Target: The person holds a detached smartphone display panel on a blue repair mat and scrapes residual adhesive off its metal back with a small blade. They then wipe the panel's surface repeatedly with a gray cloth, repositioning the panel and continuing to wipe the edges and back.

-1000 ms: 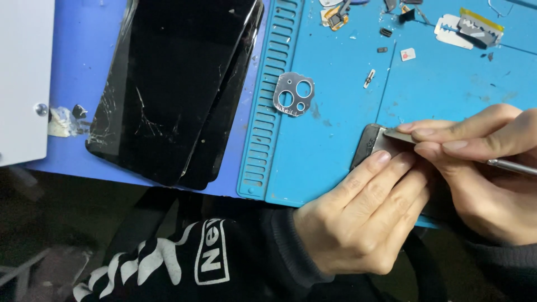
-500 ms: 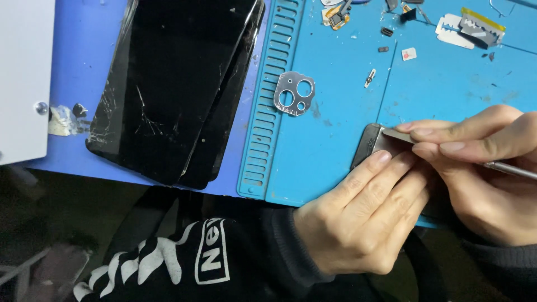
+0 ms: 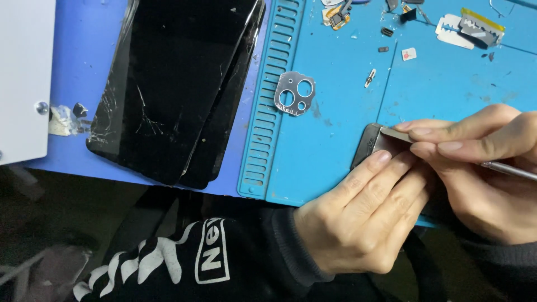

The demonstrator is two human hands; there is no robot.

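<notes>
Nothing moved: both hands (image 3: 358, 218) pinch dark part (image 3: 370, 141).

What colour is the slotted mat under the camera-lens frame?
Light blue slotted mat, seen in the head view; the camera-lens frame is silver.

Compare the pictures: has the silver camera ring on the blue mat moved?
No. The camera ring lies in the same place beside the mat's slotted strip, just as before.
</notes>
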